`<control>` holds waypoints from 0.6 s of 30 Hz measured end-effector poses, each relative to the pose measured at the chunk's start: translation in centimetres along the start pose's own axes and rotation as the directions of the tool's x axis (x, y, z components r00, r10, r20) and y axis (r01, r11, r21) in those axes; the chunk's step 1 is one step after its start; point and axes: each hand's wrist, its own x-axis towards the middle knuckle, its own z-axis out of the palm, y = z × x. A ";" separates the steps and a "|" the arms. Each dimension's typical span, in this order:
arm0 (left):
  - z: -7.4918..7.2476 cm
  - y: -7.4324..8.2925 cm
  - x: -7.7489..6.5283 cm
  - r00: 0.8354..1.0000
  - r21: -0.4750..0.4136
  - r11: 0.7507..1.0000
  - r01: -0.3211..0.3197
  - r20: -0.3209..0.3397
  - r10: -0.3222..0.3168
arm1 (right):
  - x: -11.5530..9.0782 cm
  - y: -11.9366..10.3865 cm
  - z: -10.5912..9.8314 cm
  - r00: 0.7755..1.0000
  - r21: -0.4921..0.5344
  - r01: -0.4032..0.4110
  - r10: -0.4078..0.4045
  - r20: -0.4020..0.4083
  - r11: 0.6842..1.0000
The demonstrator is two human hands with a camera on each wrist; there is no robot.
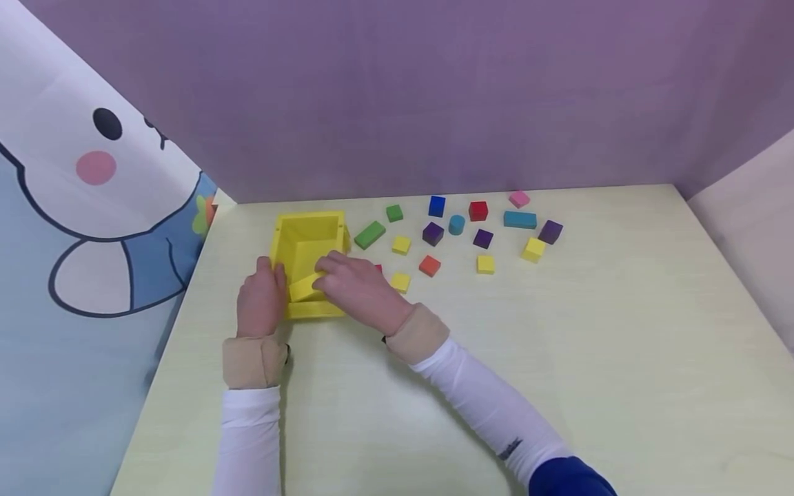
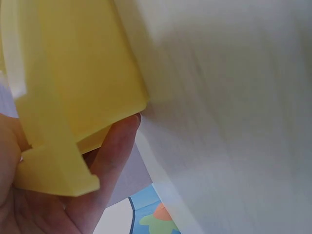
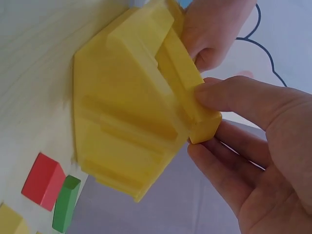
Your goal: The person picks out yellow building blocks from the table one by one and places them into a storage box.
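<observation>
A yellow plastic box (image 1: 310, 309) stands on the left part of the table. My left hand (image 1: 260, 303) grips its left wall; in the left wrist view a finger (image 2: 117, 146) runs along the outside, close to the base. Over the near end of the box, my right hand (image 1: 366, 289) pinches a long yellow block (image 3: 204, 127) by one end, thumb on one face and fingers on the opposite one. The block lies slanted across the opening, overlapping the rim in the right wrist view. Its far end is partly hidden there behind the box wall.
Right of the box, loose blocks lie scattered: a green bar (image 1: 370, 235), a red cube (image 1: 478, 211), a teal bar (image 1: 520, 220), a blue block (image 1: 437, 206), a yellow cube (image 1: 533, 249) and several others. A purple wall (image 1: 434, 103) rises behind the table.
</observation>
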 end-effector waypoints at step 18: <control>-0.2 0.3 -0.1 1.000 -0.007 1.000 0.011 0.014 -0.011 | 1.3 -0.6 1.1 0.995 -0.030 0.012 -0.010 0.095 0.999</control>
